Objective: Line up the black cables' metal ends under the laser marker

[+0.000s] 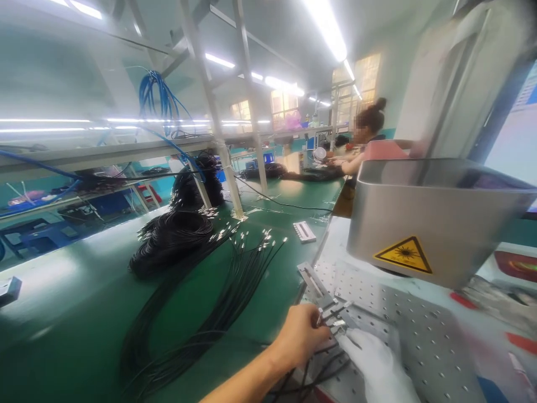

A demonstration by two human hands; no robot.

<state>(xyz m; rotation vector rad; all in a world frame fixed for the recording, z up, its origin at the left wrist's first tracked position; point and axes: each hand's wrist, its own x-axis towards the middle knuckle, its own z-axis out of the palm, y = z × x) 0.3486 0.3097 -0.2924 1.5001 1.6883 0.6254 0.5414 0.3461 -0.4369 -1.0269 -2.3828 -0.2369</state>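
Note:
My bare left hand is closed in a pinch at a metal fixture, its fingertips on a cable end. My right hand, in a white glove, reaches the same spot from the right, its fingers pressed together by a small silver connector. What the gloved fingertips hold is partly hidden. Black cables trail below both hands. The fixture lies on a perforated metal plate. Left of my hands, a bundle of black cables with silver-tipped ends curves across the green tabletop.
A large grey metal housing with a yellow laser warning sign rises ahead on the right. Coiled black cables lie by the shelf posts. A pale slotted block sits near the table edge. Another person sits farther back.

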